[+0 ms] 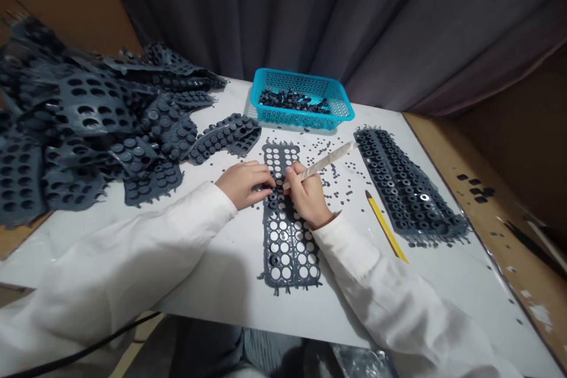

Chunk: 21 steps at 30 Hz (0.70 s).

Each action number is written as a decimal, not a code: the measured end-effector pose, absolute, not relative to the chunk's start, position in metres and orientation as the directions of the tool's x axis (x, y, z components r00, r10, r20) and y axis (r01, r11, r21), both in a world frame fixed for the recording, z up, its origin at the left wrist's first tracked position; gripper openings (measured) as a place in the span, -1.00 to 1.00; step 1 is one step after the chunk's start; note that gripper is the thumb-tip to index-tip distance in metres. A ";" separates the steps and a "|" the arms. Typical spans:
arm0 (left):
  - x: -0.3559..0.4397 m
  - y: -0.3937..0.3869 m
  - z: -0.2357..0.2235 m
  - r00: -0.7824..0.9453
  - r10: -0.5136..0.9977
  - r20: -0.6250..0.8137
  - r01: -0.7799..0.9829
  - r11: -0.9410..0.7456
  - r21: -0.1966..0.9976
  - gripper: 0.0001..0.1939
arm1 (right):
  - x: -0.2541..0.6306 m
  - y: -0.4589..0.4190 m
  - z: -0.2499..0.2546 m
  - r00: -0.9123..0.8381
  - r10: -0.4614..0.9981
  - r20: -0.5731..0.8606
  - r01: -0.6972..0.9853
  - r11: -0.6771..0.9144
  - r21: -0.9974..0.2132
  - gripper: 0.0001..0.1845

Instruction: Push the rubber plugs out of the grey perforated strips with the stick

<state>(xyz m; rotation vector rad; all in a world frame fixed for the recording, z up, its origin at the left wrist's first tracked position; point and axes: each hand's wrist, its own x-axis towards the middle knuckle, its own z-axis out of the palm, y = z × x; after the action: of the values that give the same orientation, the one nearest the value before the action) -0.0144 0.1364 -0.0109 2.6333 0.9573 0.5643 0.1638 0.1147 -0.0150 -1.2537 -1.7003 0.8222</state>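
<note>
A dark grey rubber sheet full of round holes lies lengthwise on the white table in front of me. My left hand rests on its left edge with the fingers curled, pressing the sheet down. My right hand is closed round a pale, wrapped stick tool, whose tip meets the sheet between my two hands. Small dark rubber discs lie scattered just right of the sheet.
A big heap of dark rubber sheets fills the left side. A turquoise basket with small dark rubber parts stands at the back. Another studded sheet stack lies on the right, a yellow pencil beside it.
</note>
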 end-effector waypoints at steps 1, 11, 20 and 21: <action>-0.015 0.136 -0.011 0.705 0.657 0.266 0.545 -0.742 0.391 -0.86 | 0.164 0.115 -0.015 -0.140 0.960 0.244 0.399 0.280 -0.873 -0.65; -0.016 0.135 -0.012 0.700 0.650 0.295 0.530 -0.751 0.394 -0.88 | 0.165 0.114 -0.015 -0.153 0.958 0.243 0.418 0.286 -0.862 -0.65; -0.015 0.135 -0.010 0.684 0.659 0.312 0.546 -0.746 0.381 -0.88 | 0.165 0.113 -0.014 -0.174 0.951 0.257 0.441 0.309 -0.843 -0.65; -0.015 0.135 -0.010 0.684 0.659 0.313 0.545 -0.746 0.381 -0.88 | 0.164 0.113 -0.014 -0.181 0.948 0.263 0.456 0.318 -0.831 -0.65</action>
<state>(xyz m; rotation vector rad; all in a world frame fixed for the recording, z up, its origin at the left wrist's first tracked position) -0.0153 0.1348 -0.0103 2.6396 0.9635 0.6376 0.1644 0.1130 -0.0135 -1.2584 -1.7817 0.7720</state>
